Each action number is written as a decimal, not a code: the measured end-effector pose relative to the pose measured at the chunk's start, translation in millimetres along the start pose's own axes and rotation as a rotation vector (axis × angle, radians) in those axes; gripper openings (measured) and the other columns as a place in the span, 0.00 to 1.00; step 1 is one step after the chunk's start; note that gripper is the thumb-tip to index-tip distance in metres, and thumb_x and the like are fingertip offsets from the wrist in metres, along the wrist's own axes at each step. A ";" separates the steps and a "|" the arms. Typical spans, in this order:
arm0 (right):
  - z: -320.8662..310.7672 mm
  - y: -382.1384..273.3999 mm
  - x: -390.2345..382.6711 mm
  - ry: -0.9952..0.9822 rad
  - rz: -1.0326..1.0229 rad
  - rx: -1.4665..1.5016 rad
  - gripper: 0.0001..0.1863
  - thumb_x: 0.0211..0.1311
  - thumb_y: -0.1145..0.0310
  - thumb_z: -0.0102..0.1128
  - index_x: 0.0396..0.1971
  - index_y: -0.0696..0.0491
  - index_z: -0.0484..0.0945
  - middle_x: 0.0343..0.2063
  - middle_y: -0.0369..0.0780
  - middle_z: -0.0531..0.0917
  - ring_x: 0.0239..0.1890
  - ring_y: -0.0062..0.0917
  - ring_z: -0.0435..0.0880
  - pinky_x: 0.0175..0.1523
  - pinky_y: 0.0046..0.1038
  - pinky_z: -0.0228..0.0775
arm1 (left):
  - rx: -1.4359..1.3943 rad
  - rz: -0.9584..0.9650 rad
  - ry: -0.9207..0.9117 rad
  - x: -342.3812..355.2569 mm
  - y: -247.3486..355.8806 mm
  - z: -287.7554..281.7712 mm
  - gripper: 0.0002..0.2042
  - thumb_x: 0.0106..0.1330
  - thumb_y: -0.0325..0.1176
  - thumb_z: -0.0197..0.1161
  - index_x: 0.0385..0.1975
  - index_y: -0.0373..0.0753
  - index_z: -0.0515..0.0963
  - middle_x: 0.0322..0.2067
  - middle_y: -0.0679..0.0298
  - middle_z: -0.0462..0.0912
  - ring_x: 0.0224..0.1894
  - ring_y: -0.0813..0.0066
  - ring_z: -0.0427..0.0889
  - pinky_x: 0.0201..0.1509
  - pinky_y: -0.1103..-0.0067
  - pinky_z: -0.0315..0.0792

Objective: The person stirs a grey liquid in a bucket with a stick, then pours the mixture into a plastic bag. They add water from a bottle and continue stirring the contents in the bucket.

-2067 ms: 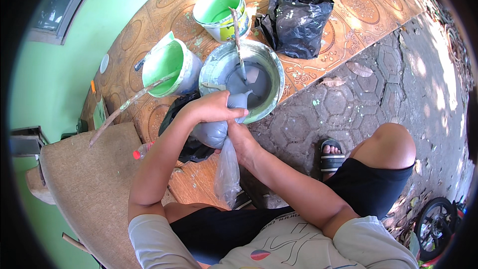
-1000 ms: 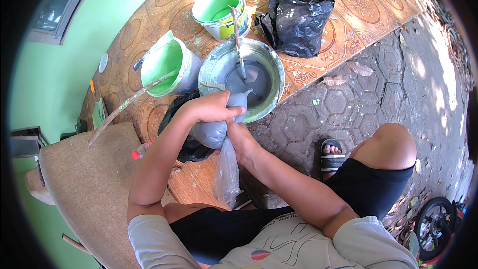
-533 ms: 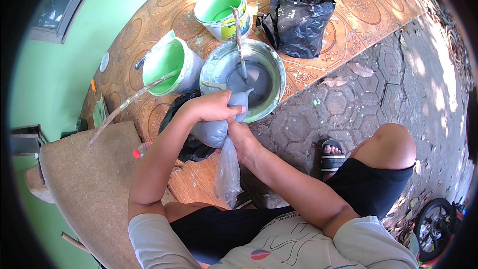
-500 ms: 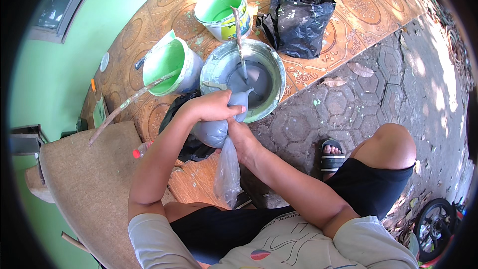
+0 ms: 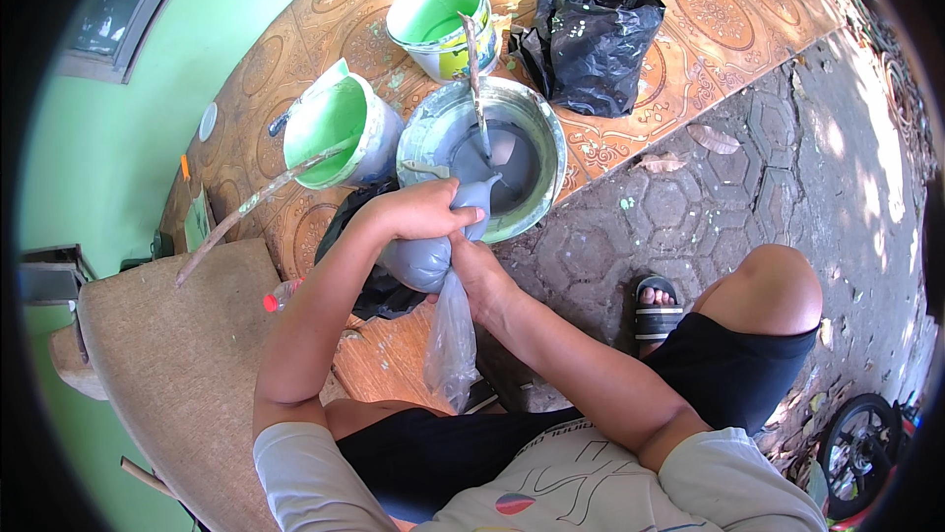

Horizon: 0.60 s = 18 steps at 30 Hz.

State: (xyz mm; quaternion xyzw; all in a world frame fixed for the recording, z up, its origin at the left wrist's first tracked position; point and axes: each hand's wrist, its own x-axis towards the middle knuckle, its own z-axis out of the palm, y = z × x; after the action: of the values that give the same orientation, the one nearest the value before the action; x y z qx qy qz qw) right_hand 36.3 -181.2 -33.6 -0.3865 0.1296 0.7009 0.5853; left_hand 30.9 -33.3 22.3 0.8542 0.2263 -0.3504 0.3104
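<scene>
A clear plastic bag (image 5: 418, 262) bulges with grey paint-like liquid and tilts toward a large round tub (image 5: 549, 128). Its pointed corner lies over the tub's near rim. Across the top of the bulge my left hand (image 5: 425, 210) is wrapped, with the thumb pressing toward the corner. My right hand (image 5: 478, 276) grips the gathered neck from below, and the bag's loose end (image 5: 451, 355) hangs down toward my lap. Grey liquid (image 5: 510, 183) lies in the tub, where a wooden stick (image 5: 473, 69) stands leaning on the far rim. Whether liquid flows from the corner is too small to tell.
Two buckets with green insides, one left of the tub (image 5: 374, 143) and one behind (image 5: 455, 52), stand on the tiled ledge (image 5: 709, 5). A long stick (image 5: 261, 195) leans from the left bucket. A crumpled black bag (image 5: 605, 45) lies far right. Paving (image 5: 610, 237) borders the ledge.
Almost nothing differs. Both hands keep the same hold on the bag, and the view has shifted very slightly.
</scene>
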 end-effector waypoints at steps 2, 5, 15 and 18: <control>1.1 0.3 -1.1 0.003 -0.003 0.000 0.29 0.76 0.44 0.42 0.59 0.55 0.65 0.45 0.46 0.80 0.36 0.37 0.84 0.30 0.43 0.79 | -0.003 0.003 0.039 1.4 -3.4 4.0 0.32 0.69 0.55 0.59 0.52 0.25 0.72 0.47 0.41 0.82 0.50 0.52 0.82 0.57 0.68 0.73; 1.3 -0.7 -1.8 0.006 -0.004 -0.004 0.29 0.76 0.44 0.42 0.59 0.54 0.65 0.46 0.46 0.80 0.37 0.37 0.84 0.30 0.43 0.79 | -0.007 0.005 0.040 3.4 -5.1 5.3 0.31 0.70 0.54 0.59 0.53 0.26 0.72 0.47 0.42 0.82 0.50 0.53 0.82 0.57 0.68 0.73; 3.1 -1.4 -4.7 0.016 -0.008 0.007 0.30 0.75 0.43 0.43 0.59 0.55 0.66 0.46 0.46 0.81 0.37 0.37 0.84 0.31 0.43 0.79 | -0.013 0.005 0.006 3.3 -4.8 4.1 0.32 0.70 0.54 0.58 0.54 0.24 0.71 0.49 0.39 0.80 0.52 0.50 0.81 0.58 0.67 0.72; 2.8 -2.1 -4.1 0.022 -0.003 -0.004 0.30 0.75 0.43 0.43 0.59 0.55 0.66 0.46 0.46 0.81 0.37 0.37 0.84 0.31 0.43 0.79 | -0.006 0.021 -0.018 1.9 -2.7 0.9 0.35 0.70 0.56 0.56 0.55 0.20 0.69 0.53 0.34 0.77 0.56 0.44 0.79 0.60 0.65 0.71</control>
State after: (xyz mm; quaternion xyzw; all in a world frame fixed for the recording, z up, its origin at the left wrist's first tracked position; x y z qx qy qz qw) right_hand 37.2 -181.7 -28.3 -0.3957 0.1341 0.6959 0.5841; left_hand 30.1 -31.7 19.4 0.8525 0.2155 -0.3539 0.3188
